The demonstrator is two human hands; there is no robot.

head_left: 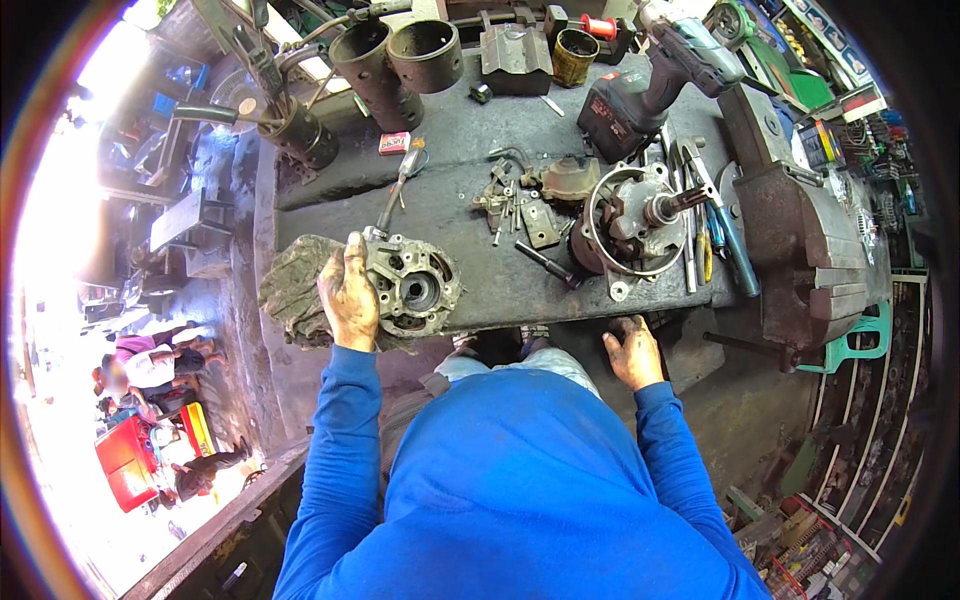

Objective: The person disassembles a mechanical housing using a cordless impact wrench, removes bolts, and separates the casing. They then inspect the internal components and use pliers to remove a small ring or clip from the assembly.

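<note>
My left hand (350,300) is closed on the left rim of a round cast-metal end housing (432,272) with a bearing bore at its centre. Under and left of it lies a dirty, crumpled rag (298,285). At the front edge of the workbench, my right hand (634,356) hangs with thumb and fingers apart and nothing visible in it; its fingertips are partly shaded. Above that hand, a motor body (640,225) with a splined shaft stands on the bench. A dark bolt (545,263) lies between the two metal parts.
A cordless impact wrench (665,80) stands at the back right, with pliers (705,175) and screwdrivers near a large bench vise (805,250). A ratchet (398,190) lies behind the housing. Metal cups (425,50), one holding tools, stand at the back left. Small brackets (540,224) lie mid-bench.
</note>
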